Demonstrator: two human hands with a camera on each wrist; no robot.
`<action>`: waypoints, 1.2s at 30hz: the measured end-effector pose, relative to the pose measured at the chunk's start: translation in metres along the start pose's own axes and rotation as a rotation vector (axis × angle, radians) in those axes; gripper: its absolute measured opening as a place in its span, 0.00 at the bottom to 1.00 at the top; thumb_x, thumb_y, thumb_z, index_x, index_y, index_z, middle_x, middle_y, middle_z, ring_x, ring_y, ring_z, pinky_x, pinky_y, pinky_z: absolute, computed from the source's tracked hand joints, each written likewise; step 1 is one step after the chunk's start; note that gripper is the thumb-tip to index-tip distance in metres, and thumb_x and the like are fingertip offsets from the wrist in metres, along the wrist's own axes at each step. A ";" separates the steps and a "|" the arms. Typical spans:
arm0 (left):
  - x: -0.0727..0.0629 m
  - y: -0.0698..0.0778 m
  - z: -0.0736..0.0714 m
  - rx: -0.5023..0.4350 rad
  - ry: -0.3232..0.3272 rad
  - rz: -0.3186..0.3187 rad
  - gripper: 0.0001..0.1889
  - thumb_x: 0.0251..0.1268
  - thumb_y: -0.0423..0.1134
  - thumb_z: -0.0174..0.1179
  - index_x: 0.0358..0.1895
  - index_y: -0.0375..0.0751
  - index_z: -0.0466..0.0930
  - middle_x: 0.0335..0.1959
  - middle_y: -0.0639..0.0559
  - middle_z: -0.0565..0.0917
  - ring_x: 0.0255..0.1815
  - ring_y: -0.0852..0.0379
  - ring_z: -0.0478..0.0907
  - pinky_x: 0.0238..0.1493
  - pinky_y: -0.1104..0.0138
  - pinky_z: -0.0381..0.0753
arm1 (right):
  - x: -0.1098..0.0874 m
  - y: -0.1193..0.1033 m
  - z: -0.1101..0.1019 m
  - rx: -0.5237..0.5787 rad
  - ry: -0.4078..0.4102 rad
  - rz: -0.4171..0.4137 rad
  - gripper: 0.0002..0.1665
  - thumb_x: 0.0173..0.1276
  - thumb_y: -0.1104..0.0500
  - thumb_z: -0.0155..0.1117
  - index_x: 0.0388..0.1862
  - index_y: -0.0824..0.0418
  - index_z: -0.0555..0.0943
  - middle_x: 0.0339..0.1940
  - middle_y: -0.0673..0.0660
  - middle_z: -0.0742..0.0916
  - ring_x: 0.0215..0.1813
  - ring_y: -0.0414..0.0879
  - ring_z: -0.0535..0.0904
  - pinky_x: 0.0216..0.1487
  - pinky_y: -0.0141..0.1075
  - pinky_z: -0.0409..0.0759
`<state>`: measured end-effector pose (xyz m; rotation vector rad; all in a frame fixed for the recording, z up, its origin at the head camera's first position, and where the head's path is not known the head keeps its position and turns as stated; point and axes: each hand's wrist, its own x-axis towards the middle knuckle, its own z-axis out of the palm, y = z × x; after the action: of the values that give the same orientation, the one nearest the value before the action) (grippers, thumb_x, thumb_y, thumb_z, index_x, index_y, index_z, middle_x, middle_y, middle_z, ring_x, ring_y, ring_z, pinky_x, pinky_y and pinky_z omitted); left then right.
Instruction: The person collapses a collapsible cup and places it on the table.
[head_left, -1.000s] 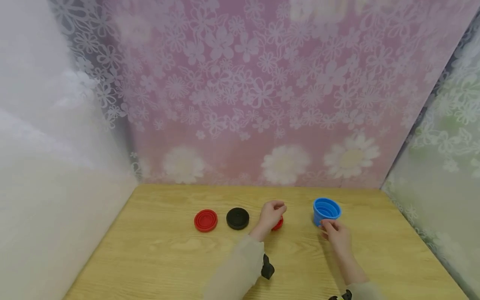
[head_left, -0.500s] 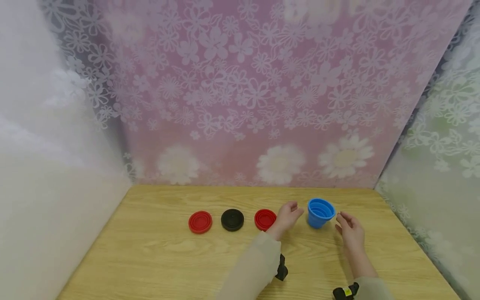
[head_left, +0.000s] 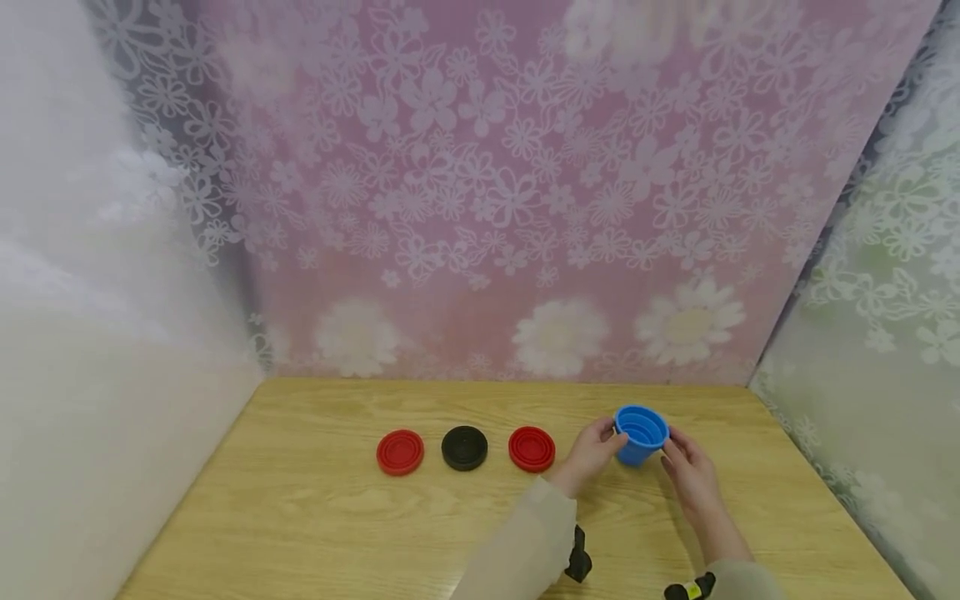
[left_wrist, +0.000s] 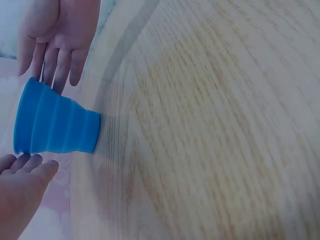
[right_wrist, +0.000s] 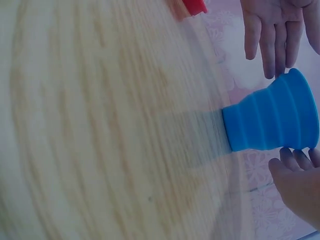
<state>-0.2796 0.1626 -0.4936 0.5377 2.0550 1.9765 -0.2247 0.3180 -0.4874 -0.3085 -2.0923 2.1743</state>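
Observation:
A blue collapsible cup [head_left: 637,451] stands expanded and upright on the table, its ribbed wall [left_wrist: 57,120] widening toward the rim. My left hand [head_left: 592,454] is at the cup's left side, fingertips at the upper wall near the rim. On the opposite side my right hand [head_left: 693,475] has its fingertips close against the upper wall. In the right wrist view the left hand's fingers [right_wrist: 267,42] are extended toward the cup, and the right hand [right_wrist: 300,185] lies alongside it. Whether every fingertip touches is hard to tell.
To the left, in a row, lie a red collapsed cup [head_left: 532,449], a black collapsed cup [head_left: 465,448] and another red collapsed cup [head_left: 400,452]. The wooden table [head_left: 337,533] ends at a pink flowered backdrop [head_left: 450,208], with pale panels at both sides.
My left hand has moved right, from above the nearer red cup to the blue cup's left side. The right hand has moved from the cup's front to its right side.

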 end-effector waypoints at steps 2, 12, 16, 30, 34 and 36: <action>-0.001 -0.001 0.000 -0.020 0.004 0.006 0.24 0.63 0.40 0.53 0.58 0.28 0.65 0.55 0.41 0.71 0.56 0.51 0.68 0.51 0.63 0.71 | -0.001 0.001 0.002 -0.013 -0.008 -0.008 0.37 0.70 0.50 0.41 0.68 0.69 0.44 0.66 0.67 0.54 0.67 0.51 0.51 0.62 0.41 0.53; -0.017 0.013 -0.010 -0.053 0.069 -0.030 0.21 0.61 0.32 0.53 0.56 0.24 0.65 0.53 0.37 0.72 0.54 0.47 0.70 0.49 0.61 0.72 | -0.012 0.001 0.014 0.035 -0.025 -0.102 0.36 0.69 0.54 0.46 0.65 0.74 0.49 0.56 0.55 0.68 0.52 0.29 0.68 0.52 0.26 0.66; -0.026 0.021 -0.022 -0.042 0.062 0.004 0.20 0.62 0.33 0.53 0.56 0.27 0.66 0.52 0.40 0.73 0.53 0.50 0.71 0.48 0.64 0.73 | -0.017 -0.001 0.021 0.076 -0.041 -0.169 0.35 0.68 0.56 0.48 0.64 0.76 0.51 0.51 0.50 0.71 0.49 0.28 0.71 0.49 0.25 0.69; -0.085 0.049 -0.087 -0.024 0.146 0.141 0.17 0.61 0.33 0.54 0.54 0.33 0.71 0.48 0.45 0.77 0.49 0.53 0.74 0.42 0.69 0.76 | -0.045 -0.018 0.076 0.063 -0.161 -0.357 0.26 0.67 0.64 0.50 0.60 0.76 0.59 0.52 0.51 0.75 0.52 0.36 0.72 0.48 0.27 0.71; -0.106 0.051 -0.106 -0.023 0.156 0.175 0.19 0.60 0.33 0.55 0.54 0.31 0.70 0.48 0.44 0.77 0.49 0.53 0.74 0.47 0.68 0.74 | -0.053 -0.019 0.095 0.067 -0.184 -0.374 0.23 0.66 0.67 0.50 0.58 0.75 0.62 0.50 0.51 0.77 0.52 0.38 0.73 0.48 0.29 0.72; -0.116 0.053 -0.115 -0.041 0.165 0.177 0.18 0.59 0.32 0.55 0.53 0.29 0.70 0.48 0.42 0.77 0.49 0.51 0.74 0.46 0.67 0.74 | -0.057 -0.020 0.103 0.056 -0.193 -0.369 0.23 0.65 0.67 0.51 0.57 0.75 0.64 0.50 0.50 0.77 0.51 0.38 0.73 0.47 0.30 0.73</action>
<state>-0.2178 0.0108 -0.4434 0.5840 2.1222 2.2275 -0.1933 0.2062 -0.4608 0.2830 -1.9793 2.0996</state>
